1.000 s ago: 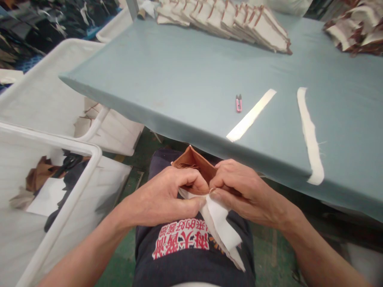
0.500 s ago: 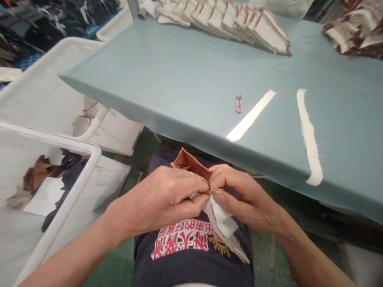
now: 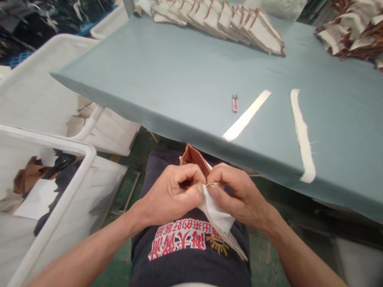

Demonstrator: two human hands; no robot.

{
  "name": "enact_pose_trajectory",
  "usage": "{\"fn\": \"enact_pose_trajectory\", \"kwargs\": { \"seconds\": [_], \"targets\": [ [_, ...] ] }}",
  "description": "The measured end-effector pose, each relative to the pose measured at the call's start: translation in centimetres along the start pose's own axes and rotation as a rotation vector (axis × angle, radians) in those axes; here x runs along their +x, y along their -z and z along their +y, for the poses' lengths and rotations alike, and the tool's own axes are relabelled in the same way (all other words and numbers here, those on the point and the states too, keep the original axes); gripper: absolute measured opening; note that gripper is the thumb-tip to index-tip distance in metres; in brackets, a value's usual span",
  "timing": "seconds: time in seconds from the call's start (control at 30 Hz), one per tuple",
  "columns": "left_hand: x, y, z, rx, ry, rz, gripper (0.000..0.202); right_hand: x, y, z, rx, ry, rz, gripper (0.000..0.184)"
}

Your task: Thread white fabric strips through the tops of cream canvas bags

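Over my lap, both hands pinch one small fabric piece (image 3: 217, 217), brown on one side and white on the other. My left hand (image 3: 172, 193) is closed on its left part, thumb and fingertips pressed on the edge. My right hand (image 3: 236, 195) is closed on the same edge, right beside the left. A brown corner sticks up behind my fingers and a white flap hangs down over my dark apron (image 3: 185, 255) with red lettering.
A grey-blue table (image 3: 167, 75) lies ahead with pink thread snips (image 3: 235, 103), two pale strips (image 3: 247, 115) (image 3: 301, 133), a row of folded fabric pieces (image 3: 221, 20) and a pile (image 3: 350, 32) at the far right. White bins (image 3: 68, 171) with scraps stand to my left.
Both hands drew closer together and turned the fabric piece; the brown corner now stands up more steeply and the white flap hangs shorter. The view shifted slightly.
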State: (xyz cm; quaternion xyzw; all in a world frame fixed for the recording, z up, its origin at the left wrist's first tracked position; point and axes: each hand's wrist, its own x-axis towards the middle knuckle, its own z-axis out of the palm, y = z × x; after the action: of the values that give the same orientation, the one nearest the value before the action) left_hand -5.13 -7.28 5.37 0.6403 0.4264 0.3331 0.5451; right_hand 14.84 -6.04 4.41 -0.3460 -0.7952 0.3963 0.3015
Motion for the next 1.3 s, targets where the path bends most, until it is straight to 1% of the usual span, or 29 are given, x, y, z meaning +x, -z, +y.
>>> {"fn": "enact_pose_trajectory", "kwargs": {
  "seconds": [0.1,0.3,0.43,0.57,0.67,0.73,0.87,0.93,0.97,1.07,1.1,1.13,1.17,1.23,1.3],
  "targets": [
    [-0.1,-0.3,-0.4,-0.106,0.097,-0.008,0.012,0.2,-0.1,-0.2,-0.048,0.003,0.002,0.015],
    [-0.2,-0.2,-0.9,-0.178,0.182,-0.032,0.015,0.4,0.2,-0.3,-0.050,-0.046,-0.041,0.017],
    [-0.4,-0.3,-1.1,-0.148,0.181,-0.023,0.018,0.2,0.1,-0.1,-0.023,-0.084,-0.042,0.019],
    [-0.5,-0.4,-1.2,-0.133,0.169,-0.046,0.024,-0.2,-0.5,0.1,-0.050,-0.093,0.018,0.018],
    [-0.5,-0.4,-1.3,-0.172,0.183,-0.079,0.028,-0.4,-0.9,0.3,-0.050,-0.090,0.057,0.017],
    [-0.5,-0.4,-1.4,-0.195,0.192,-0.093,0.027,-0.5,-1.2,0.4,-0.033,-0.100,0.063,0.018],
    [-0.4,-0.5,-1.7,-0.234,0.199,-0.084,0.022,-0.6,-1.5,0.4,0.008,-0.119,0.069,0.020],
    [-0.5,-0.6,-1.8,-0.232,0.187,-0.081,0.020,-0.7,-1.6,0.4,0.035,-0.110,0.067,0.021],
    [-0.5,-0.6,-1.8,-0.195,0.164,-0.071,0.020,-0.8,-1.6,0.5,0.051,-0.111,0.062,0.021],
    [-0.5,-0.7,-1.8,0.035,0.032,-0.005,0.012,-1.1,-1.7,0.7,0.118,-0.169,0.041,0.022],
    [-0.5,-0.7,-1.8,0.089,-0.004,0.012,0.009,-1.2,-1.7,0.8,0.146,-0.201,0.036,0.023],
    [-0.4,-0.7,-1.8,0.097,-0.014,0.014,0.008,-1.2,-1.7,1.0,0.177,-0.230,0.031,0.024],
    [-0.4,-0.7,-1.8,0.056,0.005,-0.002,0.007,-1.3,-1.7,1.1,0.209,-0.253,0.024,0.025],
    [-0.2,-0.4,-1.8,-0.101,0.091,-0.057,0.007,-1.3,-1.6,1.3,0.267,-0.276,0.005,0.028],
    [-0.2,-0.2,-1.7,-0.243,0.170,-0.101,0.006,-1.1,-1.4,1.3,0.307,-0.266,-0.015,0.028]
  ]
}}
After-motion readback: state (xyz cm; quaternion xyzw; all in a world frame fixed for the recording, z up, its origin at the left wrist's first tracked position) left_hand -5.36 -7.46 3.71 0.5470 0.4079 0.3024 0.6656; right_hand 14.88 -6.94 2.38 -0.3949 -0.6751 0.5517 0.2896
